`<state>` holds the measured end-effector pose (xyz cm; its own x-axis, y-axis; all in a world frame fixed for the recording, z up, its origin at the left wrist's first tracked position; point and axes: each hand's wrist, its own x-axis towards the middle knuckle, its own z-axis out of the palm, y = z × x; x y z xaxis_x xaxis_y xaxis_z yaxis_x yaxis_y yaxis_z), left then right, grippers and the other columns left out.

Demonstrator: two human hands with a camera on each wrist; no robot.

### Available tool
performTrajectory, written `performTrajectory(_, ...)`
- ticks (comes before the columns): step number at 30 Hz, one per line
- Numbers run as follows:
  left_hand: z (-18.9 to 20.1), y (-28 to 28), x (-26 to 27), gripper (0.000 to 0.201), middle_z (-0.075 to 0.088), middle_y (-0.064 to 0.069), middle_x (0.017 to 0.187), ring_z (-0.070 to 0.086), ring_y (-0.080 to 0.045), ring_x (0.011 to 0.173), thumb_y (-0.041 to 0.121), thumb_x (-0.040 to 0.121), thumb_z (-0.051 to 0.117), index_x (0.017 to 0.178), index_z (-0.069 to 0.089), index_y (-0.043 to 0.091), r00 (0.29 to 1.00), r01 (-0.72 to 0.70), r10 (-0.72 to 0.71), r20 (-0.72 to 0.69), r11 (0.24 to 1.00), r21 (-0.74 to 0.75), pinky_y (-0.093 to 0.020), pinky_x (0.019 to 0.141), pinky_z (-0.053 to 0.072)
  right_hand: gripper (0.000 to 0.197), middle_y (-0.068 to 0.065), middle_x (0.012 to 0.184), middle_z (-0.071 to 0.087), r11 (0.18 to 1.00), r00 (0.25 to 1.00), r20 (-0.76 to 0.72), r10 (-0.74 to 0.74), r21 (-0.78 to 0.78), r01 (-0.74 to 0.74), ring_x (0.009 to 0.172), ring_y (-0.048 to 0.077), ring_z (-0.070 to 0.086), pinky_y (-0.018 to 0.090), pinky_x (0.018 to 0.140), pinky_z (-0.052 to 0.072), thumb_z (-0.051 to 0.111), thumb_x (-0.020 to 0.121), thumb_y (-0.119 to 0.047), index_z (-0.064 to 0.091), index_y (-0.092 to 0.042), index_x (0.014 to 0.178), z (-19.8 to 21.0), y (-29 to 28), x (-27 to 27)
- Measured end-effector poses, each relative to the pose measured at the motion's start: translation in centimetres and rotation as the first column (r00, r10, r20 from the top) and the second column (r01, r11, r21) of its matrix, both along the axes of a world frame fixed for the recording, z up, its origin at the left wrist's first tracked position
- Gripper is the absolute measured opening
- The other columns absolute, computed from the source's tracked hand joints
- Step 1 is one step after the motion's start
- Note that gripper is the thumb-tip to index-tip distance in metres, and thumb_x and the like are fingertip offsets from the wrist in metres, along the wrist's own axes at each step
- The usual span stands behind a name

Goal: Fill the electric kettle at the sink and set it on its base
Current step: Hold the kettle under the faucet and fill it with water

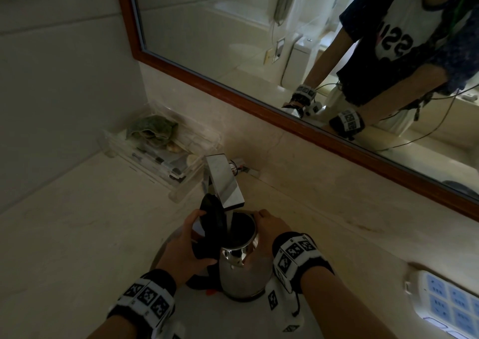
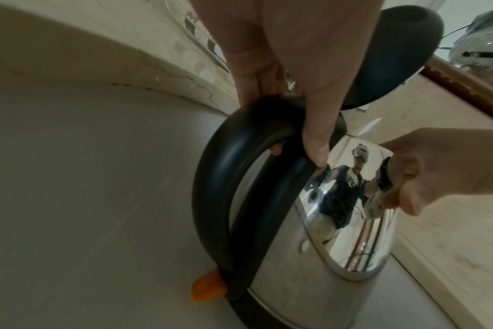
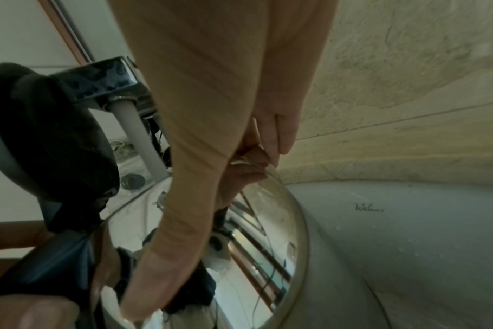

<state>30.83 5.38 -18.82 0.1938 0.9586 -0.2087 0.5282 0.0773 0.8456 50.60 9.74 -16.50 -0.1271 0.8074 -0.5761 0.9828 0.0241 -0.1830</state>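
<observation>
A steel electric kettle (image 1: 243, 274) stands upright in the white sink basin (image 1: 207, 312), under the chrome faucet (image 1: 224, 180). Its black lid (image 1: 212, 214) is flipped up, and a stream of water (image 1: 229, 222) runs from the spout into the open top. My left hand (image 1: 181, 250) grips the black handle (image 2: 211, 200), with the fingers wrapped round its top. My right hand (image 1: 269, 232) holds the kettle's upper body on the other side, fingertips at the rim and thumb lying along the steel (image 3: 267, 222). An orange switch (image 2: 209, 287) sticks out at the handle's foot.
A clear tray of toiletries (image 1: 160, 152) sits on the marble counter (image 1: 64, 235) behind and left of the faucet. A wood-framed mirror (image 1: 259, 100) runs along the back wall. A white panel with blue buttons (image 1: 445, 302) lies on the counter at the right.
</observation>
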Motion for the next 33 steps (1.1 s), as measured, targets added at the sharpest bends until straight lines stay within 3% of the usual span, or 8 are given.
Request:
performTrajectory(3, -0.3, 0.0, -0.1, 0.093, 0.054, 0.003, 0.097, 0.052, -0.012, 0.090, 0.010, 0.063, 0.080, 0.111, 0.012, 0.050, 1.000, 0.003, -0.003, 0.002, 1.000, -0.005, -0.008, 0.066, 0.036, 0.098, 0.009, 0.142, 0.035, 1.000, 1.000, -0.002, 0.001, -0.001, -0.001, 0.123, 0.033, 0.051, 0.041, 0.102, 0.047, 0.083, 0.064, -0.039, 0.032, -0.014, 0.143, 0.0, 0.0, 0.1)
performTrajectory(8, -0.7, 0.2, -0.2, 0.095, 0.057, 0.004, 0.093, 0.055, -0.010, 0.084, 0.009, 0.060, 0.081, 0.107, 0.013, 0.057, 1.000, -0.006, 0.006, 0.009, 1.000, 0.010, -0.013, 0.068, 0.041, 0.099, 0.009, 0.145, 0.033, 1.000, 1.000, 0.001, 0.011, -0.015, -0.011, 0.125, 0.034, 0.049, 0.041, 0.103, 0.045, 0.083, 0.066, -0.036, 0.028, -0.016, 0.146, 0.1, 0.1, 0.2)
performTrajectory(12, -0.7, 0.1, -0.1, 0.101, 0.056, 0.000, 0.099, 0.055, -0.016, 0.091, 0.011, 0.062, 0.081, 0.124, 0.009, 0.045, 1.000, -0.016, 0.016, -0.002, 0.999, -0.033, -0.025, 0.079, 0.044, 0.102, 0.008, 0.143, 0.034, 1.000, 1.000, 0.012, 0.012, -0.016, -0.012, 0.125, 0.033, 0.049, 0.042, 0.104, 0.045, 0.085, 0.061, -0.039, 0.031, -0.015, 0.144, 0.1, 0.1, 0.1)
performTrajectory(17, -0.5, 0.0, -0.1, 0.101, 0.051, 0.002, 0.101, 0.050, -0.012, 0.094, 0.012, 0.065, 0.079, 0.127, 0.006, 0.041, 1.000, 0.004, -0.005, -0.013, 0.999, -0.037, -0.021, 0.080, 0.039, 0.101, 0.009, 0.144, 0.033, 1.000, 1.000, 0.021, 0.022, -0.023, -0.021, 0.125, 0.034, 0.048, 0.042, 0.102, 0.046, 0.083, 0.065, -0.039, 0.028, -0.015, 0.146, 0.0, 0.1, 0.1)
performTrajectory(21, -0.6, 0.1, -0.1, 0.096, 0.052, 0.003, 0.103, 0.050, -0.012, 0.094, 0.012, 0.064, 0.079, 0.118, 0.007, 0.046, 1.000, 0.001, -0.001, -0.009, 1.000, -0.024, -0.022, 0.080, 0.039, 0.102, 0.010, 0.145, 0.032, 0.999, 0.999, 0.013, 0.030, -0.018, -0.030, 0.127, 0.034, 0.047, 0.041, 0.103, 0.043, 0.083, 0.066, -0.037, 0.025, -0.014, 0.147, 0.1, 0.0, 0.2)
performTrajectory(26, -1.1, 0.1, -0.1, 0.095, 0.055, 0.000, 0.107, 0.051, -0.014, 0.098, 0.013, 0.062, 0.081, 0.113, 0.010, 0.051, 1.000, -0.017, 0.017, -0.004, 0.999, -0.030, -0.024, 0.082, 0.040, 0.086, 0.010, 0.144, 0.034, 1.000, 1.000, 0.013, 0.008, 0.003, -0.008, 0.124, 0.034, 0.049, 0.040, 0.103, 0.044, 0.075, 0.075, -0.037, 0.030, -0.014, 0.145, 0.0, 0.1, 0.1)
performTrajectory(30, -1.7, 0.2, -0.2, 0.097, 0.056, 0.002, 0.104, 0.054, -0.014, 0.094, 0.014, 0.061, 0.081, 0.109, 0.009, 0.057, 1.000, -0.022, 0.022, 0.000, 1.000, -0.020, -0.022, 0.078, 0.041, 0.092, 0.010, 0.144, 0.034, 1.000, 1.000, 0.011, 0.020, -0.004, -0.020, 0.124, 0.034, 0.048, 0.041, 0.103, 0.044, 0.079, 0.071, -0.038, 0.029, -0.014, 0.145, 0.0, 0.0, 0.2)
performTrajectory(33, -1.8, 0.2, -0.3, 0.098, 0.059, 0.001, 0.103, 0.057, -0.016, 0.094, 0.014, 0.060, 0.082, 0.108, 0.011, 0.062, 1.000, -0.023, 0.023, 0.003, 1.000, -0.010, -0.028, 0.081, 0.047, 0.095, 0.010, 0.142, 0.034, 1.000, 1.000, 0.018, 0.024, -0.004, -0.024, 0.121, 0.035, 0.051, 0.041, 0.100, 0.046, 0.081, 0.068, -0.037, 0.030, -0.012, 0.144, 0.0, 0.1, 0.1)
